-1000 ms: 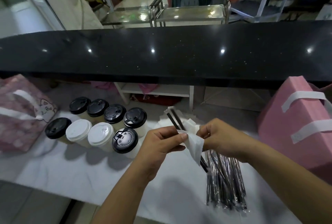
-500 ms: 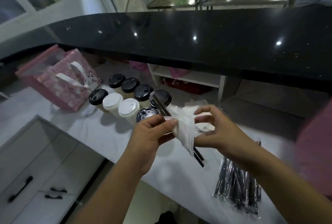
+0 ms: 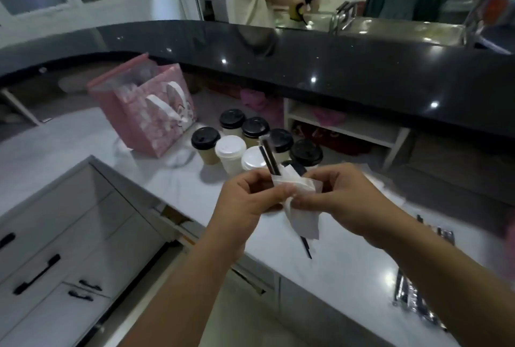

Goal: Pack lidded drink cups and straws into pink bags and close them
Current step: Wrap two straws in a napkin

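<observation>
White marble counter (image 3: 69, 157): L hand (image 3: 245, 201) & R hand (image 3: 342, 201) both pinch white napkin (image 3: 302, 221) wrapped round black straws (image 3: 269, 157); lidded cups (image 3: 231, 148) just beyond fingertips (image 3: 280, 194), pink bag (image 3: 139, 123) farther left.

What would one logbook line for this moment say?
left hand: pinches napkin | right hand: pinches napkin | napkin: around black straws | cups: lidded, on counter | pink bag: upright beside cups

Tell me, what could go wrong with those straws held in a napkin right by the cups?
The straws poke out of the napkin at both ends, so they might slip out. The left hand and right hand work close to the lidded cups; a bump could tip one.
</observation>
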The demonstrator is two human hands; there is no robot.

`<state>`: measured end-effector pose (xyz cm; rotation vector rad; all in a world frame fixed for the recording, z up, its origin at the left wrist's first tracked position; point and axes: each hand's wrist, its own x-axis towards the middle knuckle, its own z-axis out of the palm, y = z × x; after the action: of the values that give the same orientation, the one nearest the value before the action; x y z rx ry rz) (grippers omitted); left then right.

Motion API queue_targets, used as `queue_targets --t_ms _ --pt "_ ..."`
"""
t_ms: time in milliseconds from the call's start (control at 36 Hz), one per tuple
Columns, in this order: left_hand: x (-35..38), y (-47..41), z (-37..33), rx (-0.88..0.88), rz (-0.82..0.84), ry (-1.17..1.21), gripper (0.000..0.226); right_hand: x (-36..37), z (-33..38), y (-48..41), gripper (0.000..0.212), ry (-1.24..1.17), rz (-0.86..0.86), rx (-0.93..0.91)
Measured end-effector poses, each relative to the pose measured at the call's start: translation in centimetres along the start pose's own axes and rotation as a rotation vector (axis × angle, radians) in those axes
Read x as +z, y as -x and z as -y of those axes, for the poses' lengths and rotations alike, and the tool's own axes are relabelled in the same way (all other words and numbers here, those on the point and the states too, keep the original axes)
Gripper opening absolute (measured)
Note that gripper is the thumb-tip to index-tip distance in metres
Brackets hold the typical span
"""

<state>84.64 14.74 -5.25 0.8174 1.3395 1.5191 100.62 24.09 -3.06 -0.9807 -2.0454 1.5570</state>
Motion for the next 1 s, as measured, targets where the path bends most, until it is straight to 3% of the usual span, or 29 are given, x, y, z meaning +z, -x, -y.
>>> queue_targets --t_ms 83,222,361,472,583,694,750,833,1000 --pt "-5.9 1.3 -1.4 0.008 0.025 -0.014 0.036 4.6 2.6 -1.5 0.011 -0.009 0.032 -0.023" --pt "-15.6 3.0 -3.8 0.065 -0.036 -0.061 0.017 13.2 6.3 -5.0 0.009 0.008 0.105 -0.066" --pt "-23.4 3.1 -6.1 0.134 -0.119 -0.071 0.045 20.1 10.3 -8.1 0.019 -0.055 0.140 -0.138" --pt "-27.3 2.0 -8.1 0.185 -0.133 -0.076 0.033 23.4 13.2 -10.7 0.021 0.001 0.088 -0.220" --pt "-30.4 -0.5 -10.0 0.239 -0.106 -0.074 0.026 25.0 15.7 -14.4 0.016 0.066 0.075 -0.276" --pt "-34.2 -3.6 -11.7 0.238 -0.065 -0.109 0.033 25.4 17.1 -19.2 0.017 0.077 0.032 -0.305" --pt "-36.5 -5.5 -12.5 0.254 -0.113 -0.157 0.029 25.1 17.7 -21.9 0.023 0.048 0.002 -0.320" --pt "-40.5 -9.3 -14.0 0.283 -0.229 -0.267 0.020 24.4 18.6 -26.5 0.016 -0.017 -0.010 -0.367" --pt "-46.3 -20.0 -18.1 0.294 -0.297 -0.553 0.023 22.9 19.7 -37.4 0.015 0.105 -0.090 -0.481"
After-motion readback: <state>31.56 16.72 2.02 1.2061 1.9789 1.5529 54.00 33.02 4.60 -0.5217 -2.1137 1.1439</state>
